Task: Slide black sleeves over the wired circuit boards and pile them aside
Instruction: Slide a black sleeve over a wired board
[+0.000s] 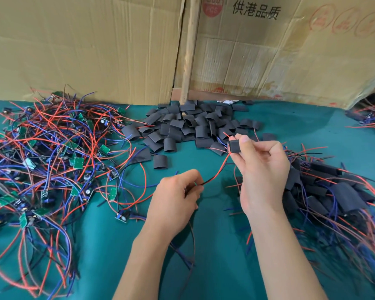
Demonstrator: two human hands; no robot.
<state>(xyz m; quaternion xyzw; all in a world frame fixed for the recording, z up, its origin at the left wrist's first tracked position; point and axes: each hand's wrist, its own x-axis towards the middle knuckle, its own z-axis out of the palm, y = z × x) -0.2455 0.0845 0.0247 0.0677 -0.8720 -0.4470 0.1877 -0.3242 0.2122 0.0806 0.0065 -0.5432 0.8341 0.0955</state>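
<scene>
My right hand pinches a black sleeve between thumb and fingers above the green cloth; whatever the sleeve covers is hidden. Red and black wires run from the sleeve's lower end down to my left hand, which pinches them. Short wire ends stick out of the sleeve's top. A tangle of bare green circuit boards with red and blue wires lies at the left. Loose black sleeves are heaped in the middle at the back. Sleeved boards are piled at the right.
Cardboard sheets stand upright along the back edge of the green cloth. A single loose sleeve lies just in front of the heap. More wired parts sit at the far right edge.
</scene>
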